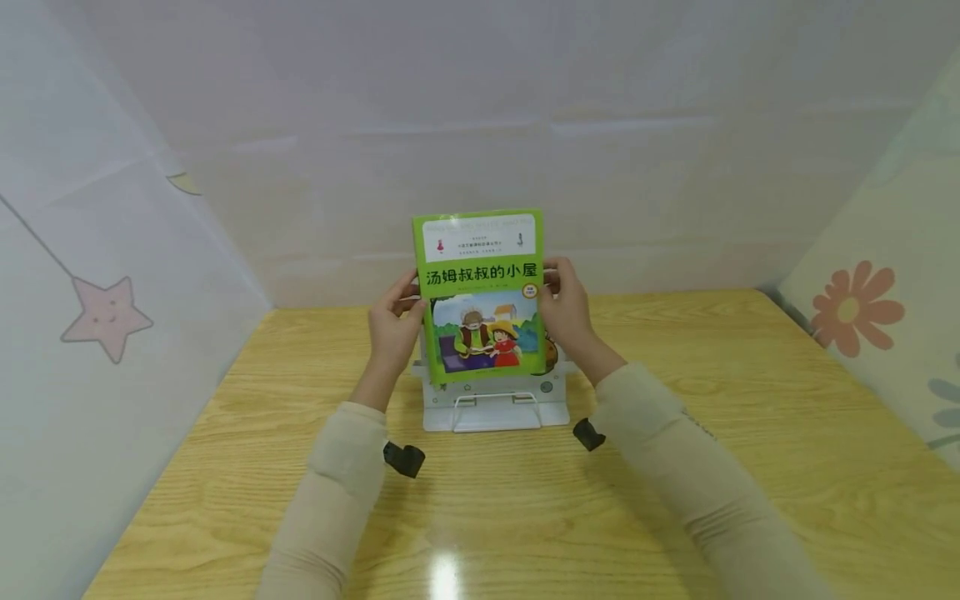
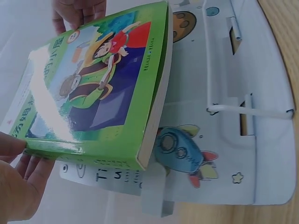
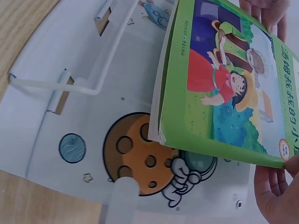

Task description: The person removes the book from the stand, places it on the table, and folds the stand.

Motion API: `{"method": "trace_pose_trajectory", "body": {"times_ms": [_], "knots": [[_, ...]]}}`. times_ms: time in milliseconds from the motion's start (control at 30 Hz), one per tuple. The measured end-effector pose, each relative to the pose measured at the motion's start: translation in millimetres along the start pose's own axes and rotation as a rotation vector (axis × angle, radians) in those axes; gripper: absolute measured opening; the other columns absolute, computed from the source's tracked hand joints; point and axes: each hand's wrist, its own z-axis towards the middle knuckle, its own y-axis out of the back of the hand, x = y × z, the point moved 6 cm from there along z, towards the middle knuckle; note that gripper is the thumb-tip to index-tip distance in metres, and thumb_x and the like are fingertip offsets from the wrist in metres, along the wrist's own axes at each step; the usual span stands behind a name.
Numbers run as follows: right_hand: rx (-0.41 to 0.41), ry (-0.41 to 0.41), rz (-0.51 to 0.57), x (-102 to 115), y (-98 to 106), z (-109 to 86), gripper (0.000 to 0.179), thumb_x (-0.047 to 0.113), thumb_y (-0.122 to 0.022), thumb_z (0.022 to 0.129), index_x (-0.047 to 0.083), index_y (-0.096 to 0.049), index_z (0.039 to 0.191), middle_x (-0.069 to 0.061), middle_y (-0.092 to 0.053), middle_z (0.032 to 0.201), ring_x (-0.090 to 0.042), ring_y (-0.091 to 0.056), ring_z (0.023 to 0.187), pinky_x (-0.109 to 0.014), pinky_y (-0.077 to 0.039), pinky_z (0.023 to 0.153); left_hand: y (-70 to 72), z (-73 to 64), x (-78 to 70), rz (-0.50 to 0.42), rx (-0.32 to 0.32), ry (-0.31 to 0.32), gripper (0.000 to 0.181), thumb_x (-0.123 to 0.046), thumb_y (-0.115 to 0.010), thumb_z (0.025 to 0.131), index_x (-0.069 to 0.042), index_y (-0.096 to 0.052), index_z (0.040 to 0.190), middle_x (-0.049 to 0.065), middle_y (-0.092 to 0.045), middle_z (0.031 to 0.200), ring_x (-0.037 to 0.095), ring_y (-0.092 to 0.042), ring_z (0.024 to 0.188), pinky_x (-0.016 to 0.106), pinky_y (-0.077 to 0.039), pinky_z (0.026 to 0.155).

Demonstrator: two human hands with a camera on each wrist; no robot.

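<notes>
A green picture book [image 1: 483, 292] is held up in front of a white book stand [image 1: 497, 412], its cover facing me. My left hand [image 1: 393, 329] grips the book's left edge, thumb on the cover side and fingers behind. On the opposite edge, my right hand [image 1: 567, 310] pinches it the same way. In the left wrist view the book's lower edge [image 2: 154, 126] stands off from the stand's back plate [image 2: 187, 102]. The plate carries a rocket drawing [image 2: 180, 149]; in the right wrist view it shows a spotted planet and an astronaut [image 3: 184, 179].
A white wire bar [image 1: 497, 429] crosses the front of the stand. The stand rests on a wood-grain table [image 1: 495, 517]. Pale cloth walls [image 1: 480, 125] with star and flower prints surround the back and sides. Black camera mounts [image 1: 405, 459] sit at both wrists.
</notes>
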Motion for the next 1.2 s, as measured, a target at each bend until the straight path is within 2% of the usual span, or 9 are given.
{"method": "trace_pose_trajectory", "body": {"times_ms": [300, 567, 700, 900, 1033, 1200], "knots": [[0.045, -0.044, 0.034, 11.4, -10.1, 8.2, 0.029, -0.008, -0.039, 0.084, 0.003, -0.045, 0.110, -0.015, -0.051, 0.099, -0.025, -0.047, 0.084, -0.034, -0.046, 0.066, 16.1, 1.6, -11.8, -0.085, 0.017, 0.124, 0.044, 0.009, -0.049, 0.082, -0.006, -0.048, 0.123, 0.014, -0.052, 0.099, 0.019, -0.054, 0.082, 0.028, -0.050, 0.067], [0.113, -0.011, 0.074, 25.9, -29.1, 9.2, 0.028, -0.007, -0.040, 0.085, 0.002, -0.047, 0.110, -0.016, -0.050, 0.098, -0.025, -0.047, 0.083, -0.033, -0.046, 0.065, 42.2, 1.9, -12.3, -0.105, -0.029, 0.211, 0.045, 0.008, -0.048, 0.082, -0.009, -0.049, 0.123, 0.010, -0.053, 0.099, 0.017, -0.054, 0.081, 0.026, -0.050, 0.063], [0.131, -0.032, 0.079, 26.8, -38.9, 8.8, 0.027, -0.004, -0.042, 0.086, 0.003, -0.049, 0.111, -0.014, -0.050, 0.097, -0.023, -0.047, 0.083, -0.030, -0.045, 0.066, 52.9, 0.0, -11.7, -0.113, -0.046, 0.264, 0.045, 0.008, -0.047, 0.082, -0.010, -0.049, 0.124, 0.009, -0.053, 0.098, 0.017, -0.054, 0.080, 0.025, -0.049, 0.063], [0.161, -0.102, 0.172, 26.3, -55.7, 8.2, 0.027, -0.003, -0.045, 0.085, 0.004, -0.053, 0.111, -0.012, -0.051, 0.089, -0.022, -0.048, 0.078, -0.028, -0.047, 0.064, 70.5, -4.5, -12.1, -0.097, -0.046, 0.311, 0.046, 0.007, -0.047, 0.083, -0.011, -0.047, 0.125, 0.008, -0.051, 0.098, 0.016, -0.053, 0.082, 0.026, -0.049, 0.064], [0.174, -0.196, 0.255, 25.3, -67.7, 6.6, 0.029, -0.003, -0.046, 0.085, 0.004, -0.053, 0.112, -0.013, -0.051, 0.089, -0.022, -0.050, 0.079, -0.028, -0.049, 0.062, 82.4, -8.0, -13.6, -0.096, -0.036, 0.331, 0.046, 0.005, -0.048, 0.083, -0.011, -0.046, 0.126, 0.008, -0.050, 0.100, 0.016, -0.053, 0.083, 0.025, -0.049, 0.065], [0.177, -0.302, 0.276, 24.7, -82.8, 2.5, 0.029, -0.002, -0.047, 0.085, 0.004, -0.053, 0.112, -0.012, -0.052, 0.090, -0.022, -0.053, 0.081, -0.025, -0.049, 0.063, 96.9, -11.7, -14.0, -0.085, -0.017, 0.339, 0.047, 0.004, -0.048, 0.083, -0.009, -0.043, 0.128, 0.007, -0.049, 0.100, 0.015, -0.052, 0.084, 0.022, -0.049, 0.064]]}}
